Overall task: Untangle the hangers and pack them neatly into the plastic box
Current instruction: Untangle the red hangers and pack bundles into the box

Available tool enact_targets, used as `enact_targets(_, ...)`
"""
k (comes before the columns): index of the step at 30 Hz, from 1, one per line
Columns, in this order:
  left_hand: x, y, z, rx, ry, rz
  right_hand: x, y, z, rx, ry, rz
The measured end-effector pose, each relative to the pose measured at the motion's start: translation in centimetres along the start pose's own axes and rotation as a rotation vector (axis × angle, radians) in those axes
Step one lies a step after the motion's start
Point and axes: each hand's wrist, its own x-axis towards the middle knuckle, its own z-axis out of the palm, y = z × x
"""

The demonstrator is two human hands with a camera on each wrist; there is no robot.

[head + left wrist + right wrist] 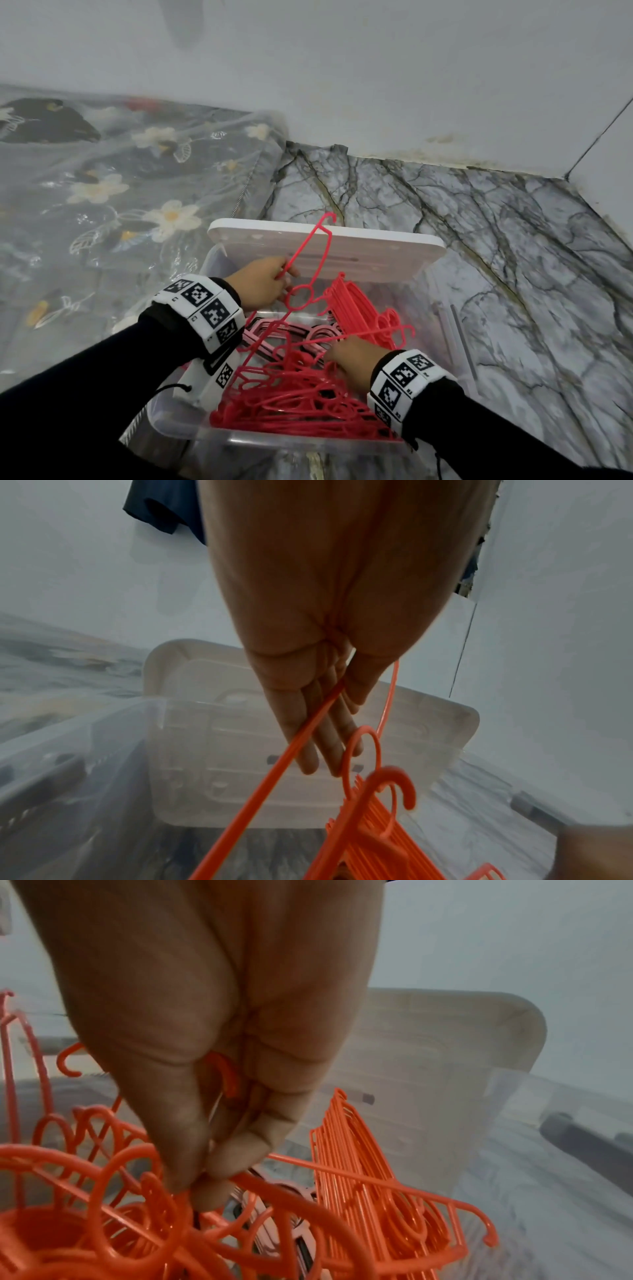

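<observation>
A clear plastic box (274, 440) sits on the floor with its white lid (376, 246) propped at the far side. A tangle of red hangers (294, 394) fills the near half. A neat stack of red hangers (356, 308) stands on edge at the right, over pink hangers (274, 334). My left hand (263, 284) holds one red hanger (307, 241) raised above the box, its bar (274, 772) pinched between thumb and fingers (329, 723). My right hand (352, 363) reaches into the tangle, its fingertips (212, 1175) pinching another hanger's arm (325, 1171).
Folded floral bedding in a clear plastic cover (120, 188) lies to the left of the box. Grey-veined marble floor (479, 240) stretches to the right and behind, up to a white wall (376, 85). A dark garment (161, 509) hangs on the wall.
</observation>
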Motion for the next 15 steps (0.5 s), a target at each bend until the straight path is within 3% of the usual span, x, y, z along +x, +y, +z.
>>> enact_targets(4, 0.4, 0.3, -0.2, -0.007, 0.026, 0.025, -0.3, 0.5, -0.3, 0.073, 0.223, 0.037)
enact_targets(7, 0.4, 0.2, -0.3, 0.191, 0.016, 0.086, 0.0, 1.1, -0.8, 0.113, 0.371, 0.085)
enact_targets(12, 0.8, -0.3, -0.6, 0.312, 0.105, 0.096, -0.1, 1.0, -1.0, 0.134, 0.361, 0.101)
enact_targets(15, 1.1, -0.4, -1.1, 0.308, 0.182, 0.104, -0.2, 0.9, -0.3, 0.063, 0.197, 0.1)
